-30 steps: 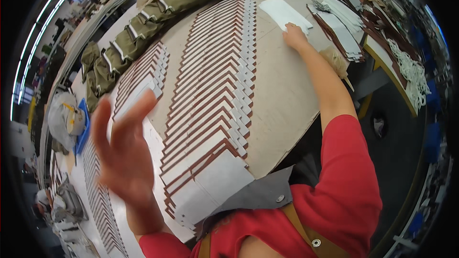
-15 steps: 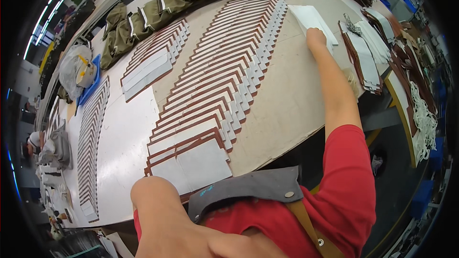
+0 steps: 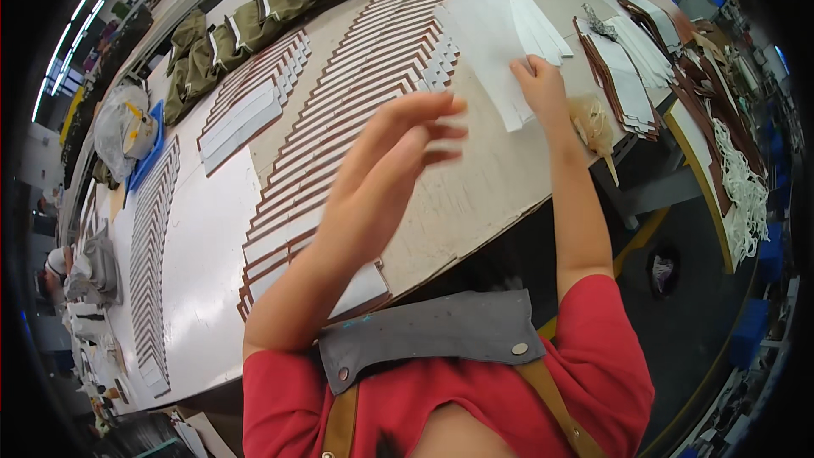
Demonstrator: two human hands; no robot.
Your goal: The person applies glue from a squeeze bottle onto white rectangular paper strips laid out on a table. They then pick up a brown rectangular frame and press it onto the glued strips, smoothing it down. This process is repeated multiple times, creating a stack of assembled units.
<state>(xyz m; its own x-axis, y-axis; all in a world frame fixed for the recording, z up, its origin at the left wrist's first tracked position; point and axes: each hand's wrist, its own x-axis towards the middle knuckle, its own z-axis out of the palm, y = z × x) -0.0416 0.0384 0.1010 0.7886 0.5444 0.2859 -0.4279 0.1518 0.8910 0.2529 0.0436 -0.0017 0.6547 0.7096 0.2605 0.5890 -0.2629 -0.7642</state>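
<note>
Two hands: the left hand is raised over the long row, its fingers half curled and slack, nothing seen in its grasp; the right hand pinches white strips near one edge.
White strips: fanned slightly, right of the long row's far end; whether they touch the surface beneath cannot be told.
Loose white pile: flat, just beyond the right hand.
Table: dull tan on the right, shiny white on the left, its near edge in front of the person's grey apron.
Rows: overlapping white pieces edged in brown form the long row, a shorter row to its left and a narrow row at the far left.
Olive cloth: bunched along the far side, with white bands across it.
Blue tray: at the left, beside a clear plastic bag.
Right end: stacked brown and white strips, a crumpled tan bag at the edge.
Room: dark floor, white cords over a yellow-edged board, blue bins, ceiling tubes at upper left.
</note>
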